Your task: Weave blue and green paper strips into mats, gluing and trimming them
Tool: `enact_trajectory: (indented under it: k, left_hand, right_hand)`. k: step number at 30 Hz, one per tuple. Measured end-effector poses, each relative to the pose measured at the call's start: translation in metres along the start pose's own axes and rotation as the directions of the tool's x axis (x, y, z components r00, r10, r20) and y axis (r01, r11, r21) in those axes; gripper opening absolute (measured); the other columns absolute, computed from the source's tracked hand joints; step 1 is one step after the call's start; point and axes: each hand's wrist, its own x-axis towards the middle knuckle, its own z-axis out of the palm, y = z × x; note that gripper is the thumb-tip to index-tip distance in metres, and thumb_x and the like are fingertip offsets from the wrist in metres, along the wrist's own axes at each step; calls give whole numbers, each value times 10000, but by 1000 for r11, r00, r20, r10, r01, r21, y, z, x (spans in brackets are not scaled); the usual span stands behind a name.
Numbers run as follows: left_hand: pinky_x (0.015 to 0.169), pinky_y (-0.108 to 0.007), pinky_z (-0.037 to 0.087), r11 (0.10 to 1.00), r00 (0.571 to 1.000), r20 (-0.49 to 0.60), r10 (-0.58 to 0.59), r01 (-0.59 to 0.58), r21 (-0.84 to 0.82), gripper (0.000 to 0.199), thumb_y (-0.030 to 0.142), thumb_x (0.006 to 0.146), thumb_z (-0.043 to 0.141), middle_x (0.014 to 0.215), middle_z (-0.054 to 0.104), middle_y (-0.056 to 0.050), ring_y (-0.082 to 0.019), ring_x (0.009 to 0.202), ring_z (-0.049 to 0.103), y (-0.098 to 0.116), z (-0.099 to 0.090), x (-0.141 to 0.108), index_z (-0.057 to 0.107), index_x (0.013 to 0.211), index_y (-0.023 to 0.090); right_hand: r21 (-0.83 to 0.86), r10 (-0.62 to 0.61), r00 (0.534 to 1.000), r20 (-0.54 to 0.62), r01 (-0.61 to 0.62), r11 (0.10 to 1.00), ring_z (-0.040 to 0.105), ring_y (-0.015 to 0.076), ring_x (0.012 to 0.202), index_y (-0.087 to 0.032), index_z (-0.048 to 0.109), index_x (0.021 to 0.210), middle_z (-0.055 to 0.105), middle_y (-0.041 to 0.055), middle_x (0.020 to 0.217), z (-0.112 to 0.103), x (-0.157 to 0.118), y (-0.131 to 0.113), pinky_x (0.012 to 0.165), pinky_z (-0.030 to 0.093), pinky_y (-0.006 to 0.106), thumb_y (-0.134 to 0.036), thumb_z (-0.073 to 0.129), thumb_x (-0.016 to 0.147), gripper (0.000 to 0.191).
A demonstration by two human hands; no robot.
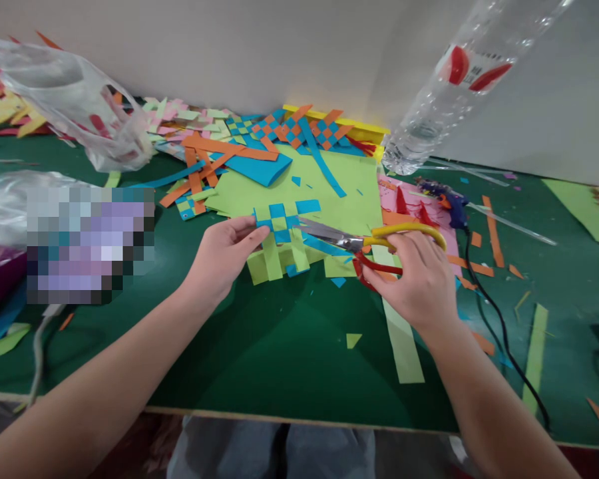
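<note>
Between its thumb and fingers, my left hand point(229, 256) pinches the left edge of a woven blue and green paper piece point(281, 225), whose loose strips stick out at the right and bottom. My right hand point(416, 276) has its fingers in the yellow and red handles of a pair of scissors point(337, 236). The blades point left and lie slightly apart at the right side of the woven piece. Behind and below them is a light green paper sheet point(329, 179). Blue strips and green pieces lie around the blades.
Woven paper pieces point(294, 130) and orange strips point(229, 150) lie at the back. A plastic bottle point(429, 110) leans at the right, near a blue glue gun point(454, 203) with a black cord. A blurred device point(84, 246) and plastic bag point(90, 100) are left. Scraps litter the green table point(279, 359).
</note>
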Motion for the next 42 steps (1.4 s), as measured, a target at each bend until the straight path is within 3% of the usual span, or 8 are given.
enact_trajectory:
  k: [6, 10, 18, 27, 42]
  left_hand:
    - [858, -306, 515, 1000, 1000, -7, -1, 1, -26, 265, 382, 735, 771, 937, 732, -40, -191, 921, 661, 1, 0, 0, 726, 903, 183]
    - [820, -291, 518, 998, 1000, 14, -22, 23, -66, 252, 369, 729, 782, 916, 722, -31, -178, 884, 657, -1, 0, 1, 725, 891, 184]
    - [815, -311, 542, 985, 995, 65, -71, 80, -153, 232, 364, 722, 794, 859, 707, -25, -161, 811, 660, -1, 1, 1, 713, 838, 181]
    - [712, -286, 544, 960, 972, 158, -174, 203, -192, 235, 363, 722, 793, 783, 710, -44, -162, 724, 668, 5, 3, -1, 716, 811, 160]
    - [615, -213, 508, 931, 957, 224, -185, 243, -272, 184, 308, 717, 810, 656, 617, 15, -83, 603, 562, 4, 3, -1, 703, 749, 162]
  right_hand:
    - [53, -91, 995, 46, 89, 995, 629, 269, 852, -165, 552, 1046, 666, 114, 917, 0, 1, -4, 723, 508, 387, -285, 636, 823, 267]
    - [107, -80, 994, 76, 72, 992, 627, 271, 896, -162, 527, 1061, 657, 115, 943, 0, 3, -7, 766, 508, 395, -283, 639, 807, 302]
    - [75, -106, 974, 199, 92, 993, 609, 294, 916, -145, 513, 1053, 636, 132, 965, -3, 5, -5, 776, 481, 419, -423, 636, 797, 397]
    - [69, -149, 961, 234, 136, 988, 603, 295, 958, -128, 534, 1065, 647, 140, 1006, -2, 4, -2, 838, 467, 421, -452, 650, 795, 437]
    - [94, -210, 953, 219, 194, 977, 609, 291, 974, -98, 563, 1080, 652, 154, 1021, -2, 6, -3, 814, 485, 398, -418, 635, 838, 407]
